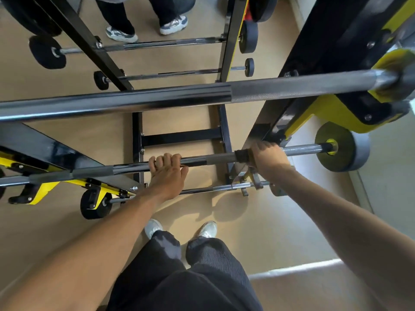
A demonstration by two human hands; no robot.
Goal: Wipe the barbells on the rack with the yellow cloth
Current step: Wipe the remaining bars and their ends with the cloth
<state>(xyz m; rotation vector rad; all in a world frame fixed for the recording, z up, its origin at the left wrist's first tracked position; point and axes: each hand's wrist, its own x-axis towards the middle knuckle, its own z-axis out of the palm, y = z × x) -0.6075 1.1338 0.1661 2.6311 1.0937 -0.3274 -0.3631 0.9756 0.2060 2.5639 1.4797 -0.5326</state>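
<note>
Chrome bar in play: the middle barbell (197, 161) runs left to right across the rack (298, 122), smooth shiny steel in the centre, grey knurled stretches either side.
Left hand (167, 173): wrapped over the smooth centre of that bar, fingers curled across the top from the near side, thumb tucked along the near edge. A firm grip.
Right hand (268, 157): further right on the same bar, curled round it just beside the black-and-yellow upright, with something dark and fuzzy (242, 156) bunched on the bar against the fingers.
Yellow cloth: I cannot tell whether that dark bunch is the cloth; no yellow shows at the hand.
Right end of bar: a grey weight plate (343, 149) with a yellow hub, out past the upright.
Upper barbell (157, 99): thick, closest to the camera, crossing the whole view above the hands, half polished, half knurled, its right end sitting in a yellow holder.
Lower barbell (215, 188): thin, just nearer than the left wrist, small black plate (95, 204) at its left end.
Far side: two more bars with small black plates (47, 52) hang on the far frame, and a second person's dark trousers and white-and-blue trainers (174, 24) stand beyond.
Near: the wearer's dark trousers and white shoes (207, 228) on the tan floor (56, 221).
</note>
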